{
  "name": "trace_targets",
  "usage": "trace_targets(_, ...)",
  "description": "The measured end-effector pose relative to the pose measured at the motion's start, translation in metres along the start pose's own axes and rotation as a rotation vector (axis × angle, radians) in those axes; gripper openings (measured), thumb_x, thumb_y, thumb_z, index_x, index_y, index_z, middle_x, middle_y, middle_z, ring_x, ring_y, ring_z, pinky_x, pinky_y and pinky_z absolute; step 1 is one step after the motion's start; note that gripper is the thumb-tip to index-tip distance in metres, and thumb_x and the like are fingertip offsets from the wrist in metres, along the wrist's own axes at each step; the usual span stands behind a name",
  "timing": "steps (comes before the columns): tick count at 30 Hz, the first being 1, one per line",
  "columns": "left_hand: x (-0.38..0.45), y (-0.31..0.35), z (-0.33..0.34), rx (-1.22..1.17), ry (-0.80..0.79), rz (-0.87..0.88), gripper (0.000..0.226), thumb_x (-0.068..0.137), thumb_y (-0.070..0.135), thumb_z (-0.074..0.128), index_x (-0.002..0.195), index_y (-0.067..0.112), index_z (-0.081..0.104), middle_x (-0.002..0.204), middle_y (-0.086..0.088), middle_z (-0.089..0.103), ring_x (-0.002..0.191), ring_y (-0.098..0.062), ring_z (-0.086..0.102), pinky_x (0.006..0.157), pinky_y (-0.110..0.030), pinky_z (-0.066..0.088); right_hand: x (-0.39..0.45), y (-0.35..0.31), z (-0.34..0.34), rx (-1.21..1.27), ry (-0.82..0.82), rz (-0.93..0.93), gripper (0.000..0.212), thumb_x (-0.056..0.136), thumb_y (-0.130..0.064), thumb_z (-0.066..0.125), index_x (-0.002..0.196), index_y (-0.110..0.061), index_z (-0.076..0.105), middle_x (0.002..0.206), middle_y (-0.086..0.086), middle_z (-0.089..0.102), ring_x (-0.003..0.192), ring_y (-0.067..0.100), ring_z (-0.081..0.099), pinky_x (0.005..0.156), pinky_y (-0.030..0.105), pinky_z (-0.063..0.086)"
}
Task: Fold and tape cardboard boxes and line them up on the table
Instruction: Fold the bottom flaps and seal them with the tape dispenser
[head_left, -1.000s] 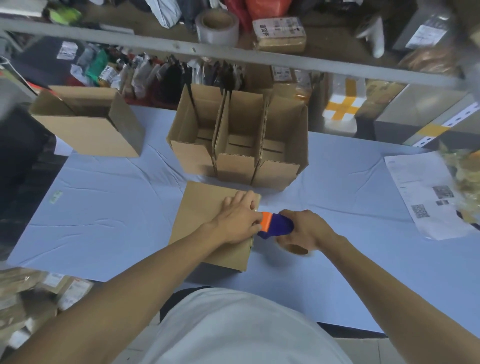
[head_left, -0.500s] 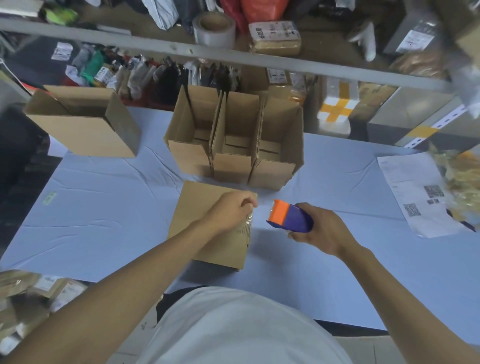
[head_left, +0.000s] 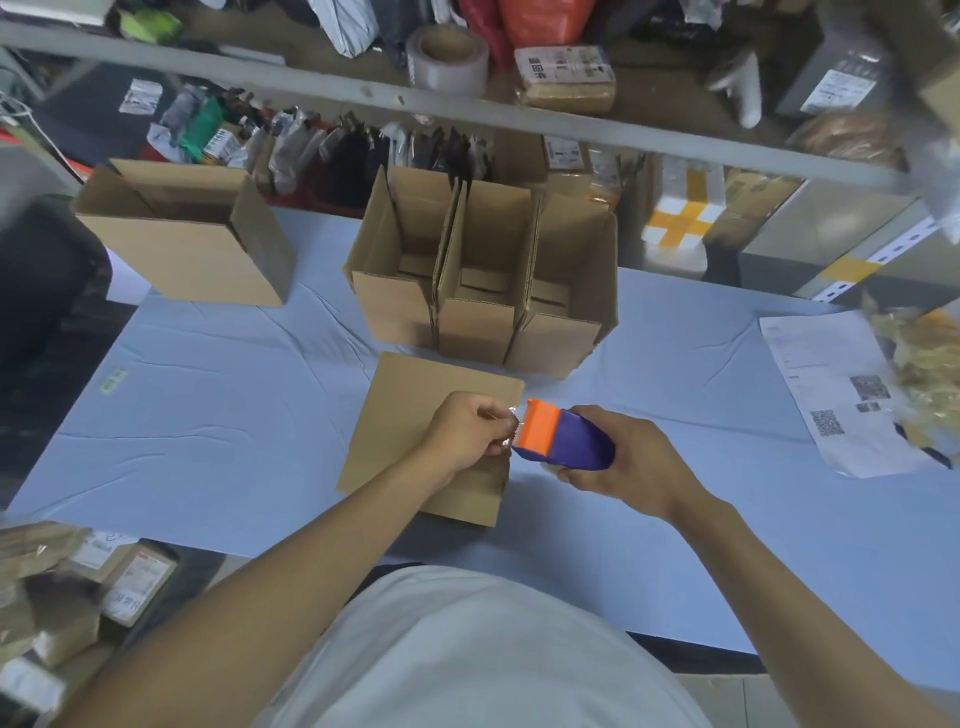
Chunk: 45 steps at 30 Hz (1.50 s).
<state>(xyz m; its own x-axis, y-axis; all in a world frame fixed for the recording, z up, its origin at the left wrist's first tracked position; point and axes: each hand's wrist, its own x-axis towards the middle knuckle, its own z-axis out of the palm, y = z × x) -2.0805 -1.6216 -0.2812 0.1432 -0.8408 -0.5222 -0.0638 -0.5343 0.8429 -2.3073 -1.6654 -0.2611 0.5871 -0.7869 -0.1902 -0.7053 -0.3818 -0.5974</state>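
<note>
A folded cardboard box (head_left: 410, 415) stands bottom-up on the blue table (head_left: 208, 441) in front of me. My left hand (head_left: 467, 431) hovers over its right edge and pinches the clear tape end. My right hand (head_left: 618, 457) grips a purple tape dispenser (head_left: 563, 439) with an orange head, just right of the box and touching my left fingers. Behind the box, three open boxes (head_left: 483, 291) stand side by side in a row.
A larger open box (head_left: 192, 244) sits at the table's far left. Printed sheets (head_left: 841, 400) and a crinkled plastic bag (head_left: 924, 374) lie at the right edge. A metal shelf rail (head_left: 467, 111) with a tape roll and parcels runs above the far side.
My left hand lifted off the box top and now pinches the tape end. My right hand raised the dispenser from the box's side and brought its head up to my left fingers.
</note>
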Motion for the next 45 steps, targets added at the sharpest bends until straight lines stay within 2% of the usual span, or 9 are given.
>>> trace_targets(4,-0.001,0.0,-0.005,0.089,0.096,-0.011,0.006,0.084,0.007,0.071,0.079,0.007,0.074,0.065,-0.008,0.067,0.056,-0.016,0.059,0.067,-0.029,0.056,0.006,-0.001,0.004,-0.044,-0.018,-0.015,0.063,0.068,-0.057,0.08,0.121,-0.039,0.053,0.099,-0.021,0.061,0.083,0.003,0.059,0.068,0.012,0.044)
trace_targets(17,-0.006,0.004,-0.014,0.212,0.21,-0.052,0.018,0.075,-0.002,0.075,0.066,0.012,0.071,0.061,-0.004,0.068,0.045,-0.009,0.061,0.049,-0.019,0.05,-0.002,0.015,-0.002,-0.19,-0.072,-0.037,0.064,0.068,-0.075,0.066,0.121,-0.046,0.044,0.093,-0.027,0.06,0.078,0.007,0.06,0.062,0.009,0.04)
trace_targets(26,-0.004,0.014,-0.022,0.343,0.121,-0.088,0.016,0.076,-0.002,0.073,0.065,0.009,0.071,0.065,-0.012,0.071,0.054,-0.017,0.065,0.066,-0.029,0.059,-0.002,0.028,-0.007,-0.264,-0.115,0.008,0.059,0.068,-0.063,0.071,0.12,-0.045,0.048,0.094,-0.024,0.062,0.078,0.005,0.056,0.061,0.012,0.037)
trace_targets(34,-0.004,0.015,-0.019,0.444,0.139,-0.109,0.019,0.076,-0.001,0.074,0.061,0.01,0.069,0.056,-0.003,0.065,0.048,-0.013,0.061,0.054,-0.021,0.053,0.003,0.035,0.003,-0.244,-0.191,0.009,0.063,0.07,-0.061,0.07,0.124,-0.04,0.048,0.107,-0.018,0.066,0.089,0.011,0.06,0.074,0.026,0.053)
trace_targets(37,-0.002,0.018,-0.014,0.631,0.144,-0.071,0.008,0.075,0.006,0.074,0.068,0.004,0.07,0.066,-0.007,0.07,0.064,-0.023,0.07,0.06,-0.026,0.057,0.005,0.034,0.007,-0.282,-0.201,0.022,0.06,0.069,-0.061,0.068,0.122,-0.04,0.047,0.103,-0.017,0.066,0.087,0.012,0.061,0.074,0.031,0.055)
trace_targets(39,0.001,0.022,-0.011,0.889,0.151,-0.037,0.022,0.075,0.023,0.078,0.075,0.006,0.063,0.079,-0.006,0.066,0.082,-0.028,0.066,0.065,-0.03,0.051,0.007,0.032,0.012,-0.301,-0.217,0.029,0.06,0.07,-0.059,0.07,0.122,-0.039,0.047,0.103,-0.017,0.066,0.089,0.012,0.061,0.073,0.029,0.054)
trace_targets(41,0.003,0.025,-0.012,1.085,0.166,-0.034,0.034,0.075,0.041,0.079,0.08,0.016,0.055,0.08,-0.002,0.052,0.081,-0.026,0.056,0.063,-0.03,0.041,0.01,0.031,0.015,-0.323,-0.239,0.038,0.061,0.072,-0.057,0.071,0.124,-0.038,0.047,0.106,-0.015,0.066,0.091,0.012,0.06,0.073,0.028,0.053)
trace_targets(43,0.005,0.026,-0.016,1.16,0.123,0.042,0.031,0.076,0.039,0.076,0.08,0.016,0.055,0.082,-0.001,0.054,0.081,-0.025,0.055,0.063,-0.03,0.041,0.012,0.029,0.016,-0.317,-0.251,0.058,0.062,0.072,-0.057,0.072,0.125,-0.037,0.047,0.108,-0.014,0.066,0.09,0.011,0.058,0.072,0.026,0.051)
trace_targets(45,0.009,0.016,-0.02,1.116,-0.063,0.273,0.014,0.08,0.022,0.069,0.085,0.015,0.058,0.088,0.0,0.06,0.088,-0.026,0.058,0.069,-0.033,0.046,0.014,0.026,0.017,-0.324,-0.265,0.062,0.062,0.072,-0.056,0.072,0.125,-0.037,0.047,0.107,-0.014,0.065,0.09,0.011,0.058,0.071,0.025,0.05)
